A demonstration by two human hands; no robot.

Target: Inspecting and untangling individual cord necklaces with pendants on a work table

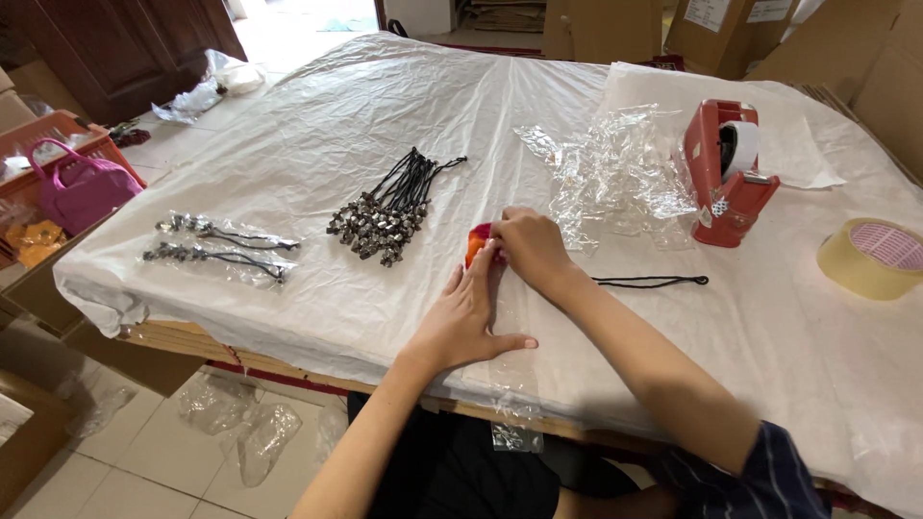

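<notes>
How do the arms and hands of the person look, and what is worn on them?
Both hands, left hand and right hand, are bare: no gloves, and no rings or watch that I can see. The left forearm is uncovered. The right arm has a dark blue striped sleeve pushed up near the elbow.

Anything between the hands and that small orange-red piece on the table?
Nothing visible. The right hand is closed over the orange-red piece and the left hand lies flat with its fingers touching it. The bundle of black cords and clear plastic bags lie off to either side.
</notes>
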